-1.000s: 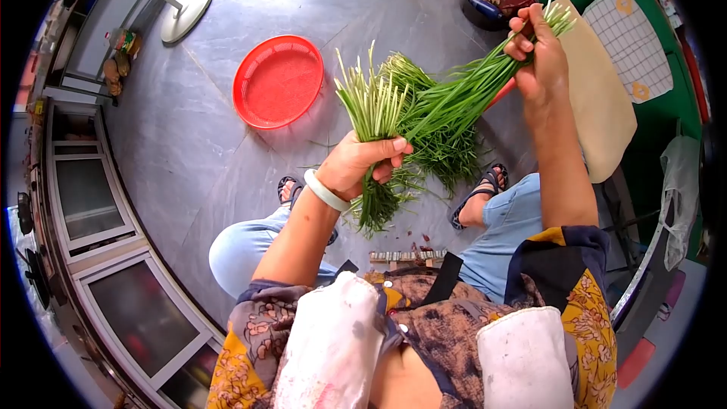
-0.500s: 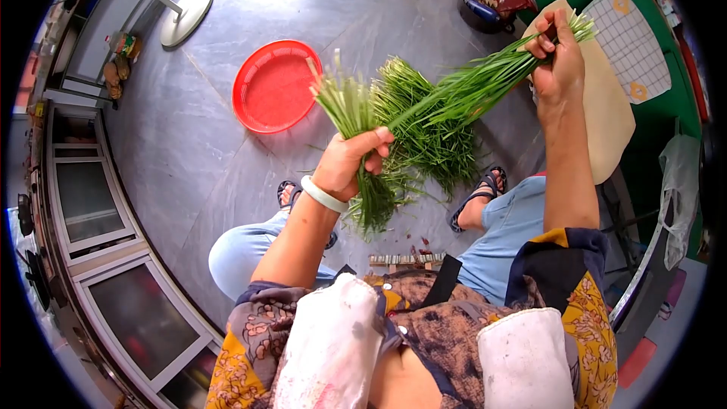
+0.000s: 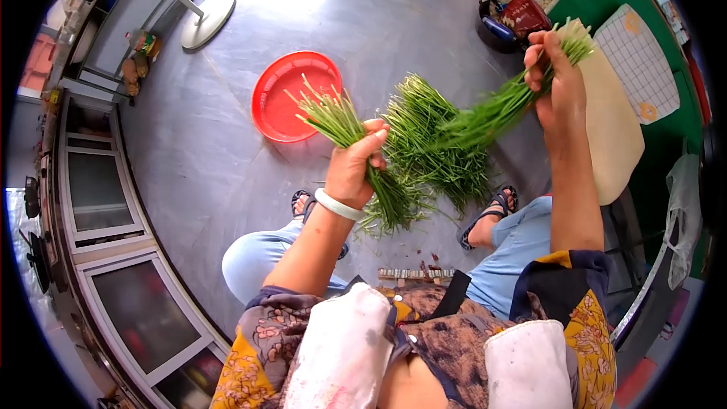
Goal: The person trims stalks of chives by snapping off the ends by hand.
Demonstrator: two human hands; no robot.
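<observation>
A bunch of Chinese chives (image 3: 333, 115), pale stem ends up to the left, is gripped in my left hand (image 3: 356, 163), its green leaves hanging below. My right hand (image 3: 559, 79) is raised at the right and closed round a second bunch of chives (image 3: 492, 110). Those leaves trail down to the left and look blurred. Between my hands a larger pile of chives (image 3: 435, 140) lies on the floor. Beyond my left hand sits a red plastic basket (image 3: 284, 95) with low sides and nothing in it.
My sandalled feet stand either side of loose chive scraps on the grey floor (image 3: 197, 182). At right are a beige board (image 3: 613, 129), a green table (image 3: 666, 136) and a dark pot (image 3: 496, 34). Glass-fronted cabinets (image 3: 140, 310) line the left; a fan base (image 3: 210, 21) stands farther back.
The leaves of the right bunch have come away from my left hand and now swing free. The whole view has shifted slightly, with floor objects appearing farther right and lower.
</observation>
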